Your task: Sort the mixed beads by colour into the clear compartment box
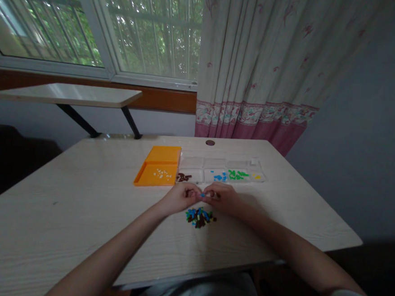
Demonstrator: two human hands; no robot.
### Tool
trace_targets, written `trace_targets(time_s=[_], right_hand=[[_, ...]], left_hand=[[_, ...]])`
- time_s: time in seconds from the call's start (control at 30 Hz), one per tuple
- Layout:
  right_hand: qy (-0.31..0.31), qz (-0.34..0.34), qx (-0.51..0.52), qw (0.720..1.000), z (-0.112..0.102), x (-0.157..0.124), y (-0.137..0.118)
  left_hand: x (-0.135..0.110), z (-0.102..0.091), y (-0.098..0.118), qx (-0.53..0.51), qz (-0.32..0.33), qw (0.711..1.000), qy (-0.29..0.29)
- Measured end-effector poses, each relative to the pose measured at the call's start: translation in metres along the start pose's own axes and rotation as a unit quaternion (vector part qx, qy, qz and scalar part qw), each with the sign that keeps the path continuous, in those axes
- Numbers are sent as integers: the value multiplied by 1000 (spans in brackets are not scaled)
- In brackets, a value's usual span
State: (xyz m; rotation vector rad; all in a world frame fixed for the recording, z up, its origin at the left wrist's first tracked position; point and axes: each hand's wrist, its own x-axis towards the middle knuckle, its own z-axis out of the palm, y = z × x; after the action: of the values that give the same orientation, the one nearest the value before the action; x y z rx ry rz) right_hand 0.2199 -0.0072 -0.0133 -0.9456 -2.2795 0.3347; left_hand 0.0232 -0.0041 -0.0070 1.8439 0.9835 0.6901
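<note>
My left hand (177, 198) and my right hand (224, 198) meet fingertip to fingertip above the table. Pinched between them is a small blue building brick (203, 195); its exact shape is too small to make out. Just below my hands lies a mixed pile of tiny bricks (199, 217) in blue, green, brown and pale yellow. Behind them stands a clear compartment tray (214, 164), with blue bricks (220, 176), green bricks (238, 174), yellow bricks (256, 176) and brown bricks (183, 177) in separate front compartments. White bricks (162, 174) lie in an open orange box (164, 154) on the left.
The light wooden table (88, 212) runs to a wall on the right. A raised shelf (69, 93) on black legs stands at the back left. A round dark cable hole (210, 143) sits near the far edge, below a floral curtain (257, 71).
</note>
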Motion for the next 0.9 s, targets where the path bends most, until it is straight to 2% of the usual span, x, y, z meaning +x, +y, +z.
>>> trace_targets(time_s=[0.13, 0.27, 0.4, 0.57, 0.73, 0.9], right_hand=[[14, -26, -7, 1000, 1, -1, 2], [34, -50, -12, 998, 1, 0, 5], [124, -73, -9, 990, -7, 3, 8], [244, -56, -36, 967, -22, 8, 10], [269, -36, -49, 961, -29, 10, 6], [278, -56, -54, 957, -29, 10, 5]], left_hand=[[2, 0, -3, -59, -19, 998, -9], [2, 0, -2, -65, -9, 998, -15], [1, -1, 1, 47, 15, 999, 10], [1, -2, 1, 207, 101, 973, 2], [1, -1, 0, 276, 107, 955, -5], [1, -1, 1, 302, 94, 949, -2]])
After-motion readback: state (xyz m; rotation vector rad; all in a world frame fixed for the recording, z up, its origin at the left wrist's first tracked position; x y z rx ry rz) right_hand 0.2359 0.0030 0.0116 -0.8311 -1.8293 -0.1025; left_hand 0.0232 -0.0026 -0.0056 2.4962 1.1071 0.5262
